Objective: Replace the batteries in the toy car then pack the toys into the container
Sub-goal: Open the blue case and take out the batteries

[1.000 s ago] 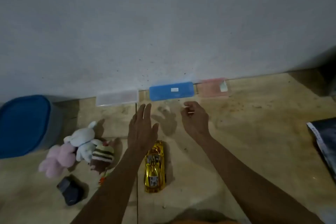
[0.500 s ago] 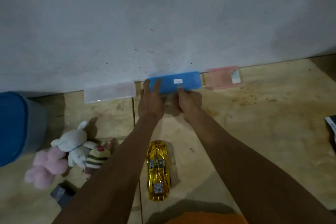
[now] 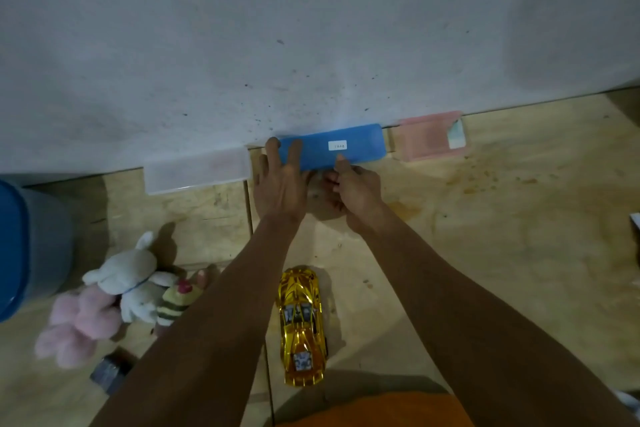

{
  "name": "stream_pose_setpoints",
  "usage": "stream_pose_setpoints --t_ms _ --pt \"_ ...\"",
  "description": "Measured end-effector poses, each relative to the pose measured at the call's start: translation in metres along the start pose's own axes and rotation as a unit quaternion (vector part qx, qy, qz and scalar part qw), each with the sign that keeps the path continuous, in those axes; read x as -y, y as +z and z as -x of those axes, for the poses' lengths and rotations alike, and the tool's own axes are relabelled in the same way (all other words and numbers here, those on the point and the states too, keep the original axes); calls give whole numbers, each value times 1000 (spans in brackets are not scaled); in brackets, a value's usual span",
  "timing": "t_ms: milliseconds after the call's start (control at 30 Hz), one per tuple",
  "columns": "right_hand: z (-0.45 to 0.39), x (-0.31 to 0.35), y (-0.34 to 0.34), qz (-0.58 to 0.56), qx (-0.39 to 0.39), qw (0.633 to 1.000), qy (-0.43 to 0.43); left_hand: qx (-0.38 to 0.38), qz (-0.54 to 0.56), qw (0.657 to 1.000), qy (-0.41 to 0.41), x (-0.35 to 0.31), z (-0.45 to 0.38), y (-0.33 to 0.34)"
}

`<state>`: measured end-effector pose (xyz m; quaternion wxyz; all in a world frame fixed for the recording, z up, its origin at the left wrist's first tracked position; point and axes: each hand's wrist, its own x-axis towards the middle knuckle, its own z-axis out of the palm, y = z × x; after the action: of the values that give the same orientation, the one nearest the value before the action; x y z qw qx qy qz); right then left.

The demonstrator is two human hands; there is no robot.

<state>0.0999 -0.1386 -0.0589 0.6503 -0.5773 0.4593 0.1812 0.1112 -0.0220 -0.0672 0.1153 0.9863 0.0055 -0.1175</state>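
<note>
Two hands are on the blue case (image 3: 332, 147) now, the middle one of three flat cases lined up along the foot of the wall (image 3: 311, 28), with a clear case (image 3: 197, 172) to its left and a pink case (image 3: 429, 139) to its right. Its long axis runs along the wall, crosswise to both forearms, so each hand meets it square on at the near long edge. On the case's left end, the left hand (image 3: 282, 184) lies flat, fingers (image 3: 294, 152) spread and resting on the lid. Nearer the case's middle, just below its white label (image 3: 337, 145), the right hand (image 3: 356, 189) has its thumb (image 3: 341, 163) pressed on the lid edge and the other fingers curled under (whether they grip the underside I cannot tell). Neither hand is clearly nearer; both touch it. By my judgement this is an opening or a pull toward the body, presumably for batteries, though no batteries show. Well back from the case toward the person, between the forearms, sits the gold toy car (image 3: 303, 326), nose pointing at the case. Left of the car lie the plush toys (image 3: 114, 298), and beyond them the blue-lidded container (image 3: 20, 250), untouched.
</note>
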Motion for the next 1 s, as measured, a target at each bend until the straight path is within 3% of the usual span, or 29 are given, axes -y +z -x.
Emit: stream_pose_setpoints --t_ms 567,733,867,1000 --pt "14 15 -9 -65 34 997 14 -25 -12 1000 -12 -7 -2 -4" --pt "18 36 -12 -65 65 996 -7 -87 109 988 -59 -3 -3 1" --pt "9 56 -21 100 32 978 -178 -93 172 977 -79 -7 4 -1" --pt "-2 61 -37 367 4 865 -343 -70 94 992 -47 -3 9 -6"
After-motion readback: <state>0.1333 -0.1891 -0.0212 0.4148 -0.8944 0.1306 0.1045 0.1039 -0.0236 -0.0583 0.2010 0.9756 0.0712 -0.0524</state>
